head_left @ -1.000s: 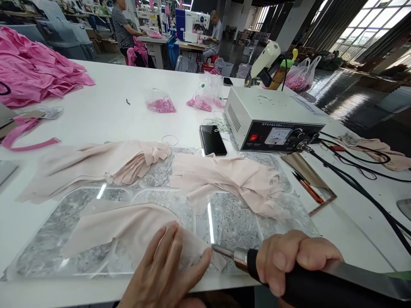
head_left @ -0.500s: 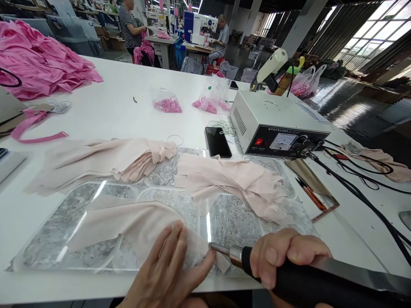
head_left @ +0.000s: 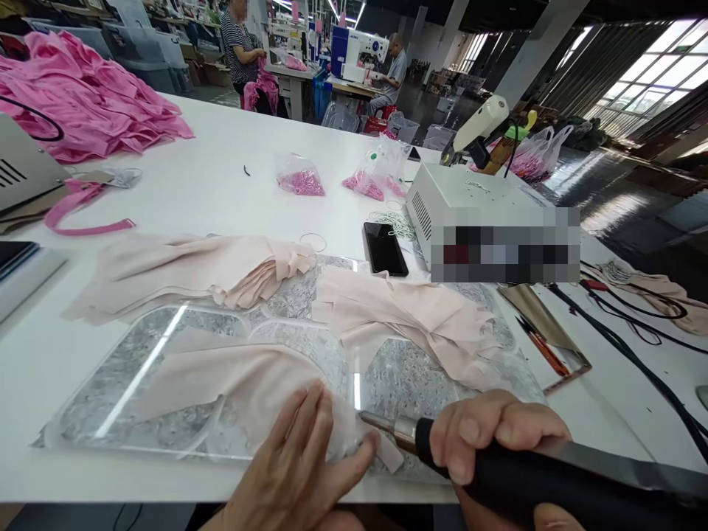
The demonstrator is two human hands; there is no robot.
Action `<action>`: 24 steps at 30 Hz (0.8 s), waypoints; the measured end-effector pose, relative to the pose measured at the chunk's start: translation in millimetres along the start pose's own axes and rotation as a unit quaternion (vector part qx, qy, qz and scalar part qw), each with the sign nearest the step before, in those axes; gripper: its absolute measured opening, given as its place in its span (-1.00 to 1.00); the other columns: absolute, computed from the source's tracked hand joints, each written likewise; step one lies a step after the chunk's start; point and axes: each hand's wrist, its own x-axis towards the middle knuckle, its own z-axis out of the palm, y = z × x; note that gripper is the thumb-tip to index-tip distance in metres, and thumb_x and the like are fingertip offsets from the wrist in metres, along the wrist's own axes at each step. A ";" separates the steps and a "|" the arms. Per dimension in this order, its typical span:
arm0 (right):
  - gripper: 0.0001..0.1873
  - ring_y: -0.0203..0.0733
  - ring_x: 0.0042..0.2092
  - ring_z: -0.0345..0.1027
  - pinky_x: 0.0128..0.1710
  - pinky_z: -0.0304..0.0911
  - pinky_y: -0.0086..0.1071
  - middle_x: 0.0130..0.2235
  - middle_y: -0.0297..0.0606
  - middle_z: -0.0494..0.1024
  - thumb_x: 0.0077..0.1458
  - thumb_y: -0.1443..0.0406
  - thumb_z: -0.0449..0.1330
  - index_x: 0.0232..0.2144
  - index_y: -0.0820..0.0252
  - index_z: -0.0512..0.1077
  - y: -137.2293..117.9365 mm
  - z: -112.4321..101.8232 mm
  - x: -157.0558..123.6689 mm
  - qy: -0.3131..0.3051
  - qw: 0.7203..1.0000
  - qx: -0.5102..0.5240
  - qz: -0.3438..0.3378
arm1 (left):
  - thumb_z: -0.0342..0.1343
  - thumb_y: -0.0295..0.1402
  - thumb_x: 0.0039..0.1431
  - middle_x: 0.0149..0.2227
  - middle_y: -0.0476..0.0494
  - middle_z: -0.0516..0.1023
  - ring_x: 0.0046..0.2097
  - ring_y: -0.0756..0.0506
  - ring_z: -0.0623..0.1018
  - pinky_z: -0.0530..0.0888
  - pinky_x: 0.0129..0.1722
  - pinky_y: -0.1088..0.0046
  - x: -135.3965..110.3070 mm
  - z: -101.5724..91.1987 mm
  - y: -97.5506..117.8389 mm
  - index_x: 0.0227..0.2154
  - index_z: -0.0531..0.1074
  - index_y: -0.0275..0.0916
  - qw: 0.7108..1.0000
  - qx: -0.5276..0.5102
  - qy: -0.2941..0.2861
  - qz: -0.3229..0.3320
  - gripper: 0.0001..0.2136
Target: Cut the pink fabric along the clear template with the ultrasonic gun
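Observation:
A thin pale pink fabric piece lies on a clear sheet over a grey-speckled template board. My left hand is pressed flat on its right part, fingers stretched, thumb spread towards the tool tip. In my right hand is a thick black-handled ultrasonic hand tool, gripped with its narrow metal tip pointing left. The tip meets the fabric's right edge, just above my left thumb. Below it, a narrow end of fabric sticks out. Two stacks of similar pieces, a left stack and a right stack, lie behind.
A phone and a partly blurred control box stand behind the board. Black cables run down the right side. Bags of pink bits, a pink fabric heap and orange-handled tweezers also lie about. Two people work at the back.
The view has shifted slightly, so the table things sit further right. The tool tip has moved a little up and left along the fabric edge, away from my left thumb.

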 end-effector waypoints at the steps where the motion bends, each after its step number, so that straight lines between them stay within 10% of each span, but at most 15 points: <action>1: -0.80 -0.26 -0.47 0.27 -0.47 0.36 -0.28 -0.37 -0.31 0.34 0.13 0.13 0.13 -0.22 0.04 0.36 1.2 1.5 0.5 0.003 1.000 0.003 0.000 | -0.15 0.29 0.16 0.01 -0.36 0.42 0.14 -0.39 0.38 0.22 0.17 0.02 -0.3 0.0 0.0 0.19 0.29 -0.07 1.000 0.000 0.001 0.000 -0.29; 24: -0.85 -0.30 -0.50 0.32 -0.53 0.40 -0.32 -0.37 -0.31 0.38 0.13 0.19 0.15 -0.25 0.10 0.39 14.9 21.7 13.7 -0.004 0.999 0.014 -0.040 | -0.13 0.16 0.28 0.00 -0.39 0.45 0.12 -0.38 0.42 0.27 0.13 0.04 -4.7 3.2 -2.8 0.28 0.19 -0.11 0.999 0.016 0.021 0.022 -0.36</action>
